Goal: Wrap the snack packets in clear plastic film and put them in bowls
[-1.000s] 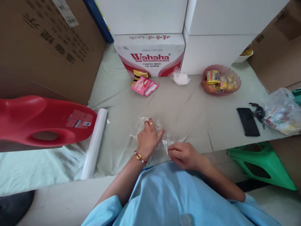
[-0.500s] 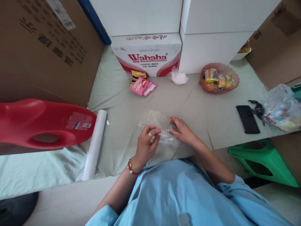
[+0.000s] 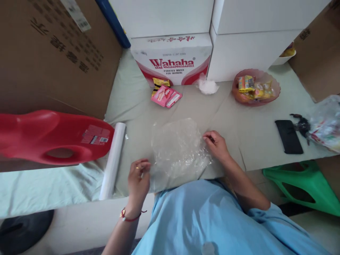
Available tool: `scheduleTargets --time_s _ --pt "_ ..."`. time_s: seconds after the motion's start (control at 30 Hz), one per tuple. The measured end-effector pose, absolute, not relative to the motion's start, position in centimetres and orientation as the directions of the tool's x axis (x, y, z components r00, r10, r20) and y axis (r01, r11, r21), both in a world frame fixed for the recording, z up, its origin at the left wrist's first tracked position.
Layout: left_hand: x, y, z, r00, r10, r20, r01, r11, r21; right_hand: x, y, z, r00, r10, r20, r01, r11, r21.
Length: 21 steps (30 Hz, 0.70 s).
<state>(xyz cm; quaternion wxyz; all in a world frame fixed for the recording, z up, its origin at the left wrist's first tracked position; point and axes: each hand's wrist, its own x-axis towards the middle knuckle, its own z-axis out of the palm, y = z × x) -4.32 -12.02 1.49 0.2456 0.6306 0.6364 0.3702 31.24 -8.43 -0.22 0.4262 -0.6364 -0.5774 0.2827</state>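
A crinkled sheet of clear plastic wrap [image 3: 178,148] lies spread out on the pale cloth-covered table [image 3: 255,141] in front of me. My left hand [image 3: 138,179] pinches the sheet's near left edge, fingers closed on it. My right hand [image 3: 216,145] pinches the far right edge, also closed on the film. The sheet is stretched between the two hands. A roll of plastic wrap [image 3: 113,159] lies to the left of my left hand.
A red plastic jug [image 3: 50,136] lies at the left. At the back stand a Wahaha box [image 3: 172,58], pink snack packets [image 3: 166,96] and a pink bowl of snacks [image 3: 255,89]. A black phone [image 3: 288,136] and a plastic bag [image 3: 325,122] sit at the right, above a green stool [image 3: 302,184].
The wrap was a crumpled wad under both hands. My hands have moved apart, left toward me and right away, pulling it open into a flat sheet.
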Motion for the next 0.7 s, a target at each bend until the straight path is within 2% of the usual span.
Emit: scheduleTargets --time_s 0.07,0.13,0.2,0.27,0.33,0.37,0.47,0.57,0.7 --pt "-4.2 -11.4 2.8 -0.279 0.925 0.256 0.602 -0.039 0.798 30.9 -8.8 0.6 0.203 0.948 0.247 0.59 0.083 -0.803" --pt "-2.9 -10.6 5.0 -0.331 0.859 0.391 0.648 -0.094 0.756 30.4 -9.0 1.7 0.187 0.909 0.373 0.688 0.15 -0.71" --pt "-0.7 -9.8 7.1 -0.166 0.858 0.485 0.678 -0.258 0.688 29.7 -9.0 2.6 0.102 0.89 0.445 0.754 0.223 -0.618" --pt "1.6 -9.1 8.1 0.132 0.857 0.498 0.662 -0.45 0.599 29.0 -9.0 3.1 -0.052 0.907 0.418 0.793 0.292 -0.535" --pt "3.6 -8.3 7.5 0.386 0.829 0.404 0.665 -0.554 0.501 28.5 -9.1 3.0 -0.215 0.939 0.27 0.831 0.321 -0.455" --pt "4.2 -8.0 6.6 0.46 0.826 0.324 0.693 -0.563 0.451 28.6 -9.3 2.8 -0.267 0.949 0.17 0.852 0.315 -0.419" --pt "4.1 -7.3 3.1 0.504 0.86 0.077 0.804 -0.5 0.323 30.3 -10.3 1.7 -0.286 0.956 -0.058 0.905 0.25 -0.345" --pt "2.2 -7.2 0.1 0.463 0.886 -0.025 0.859 -0.442 0.258 34.5 -11.8 0.6 -0.209 0.973 -0.094 0.929 0.168 -0.33" --pt "1.1 -6.5 -0.9 0.443 0.896 -0.024 0.873 -0.425 0.241 39.5 -12.3 0.7 -0.055 0.998 -0.033 0.934 0.04 -0.356"
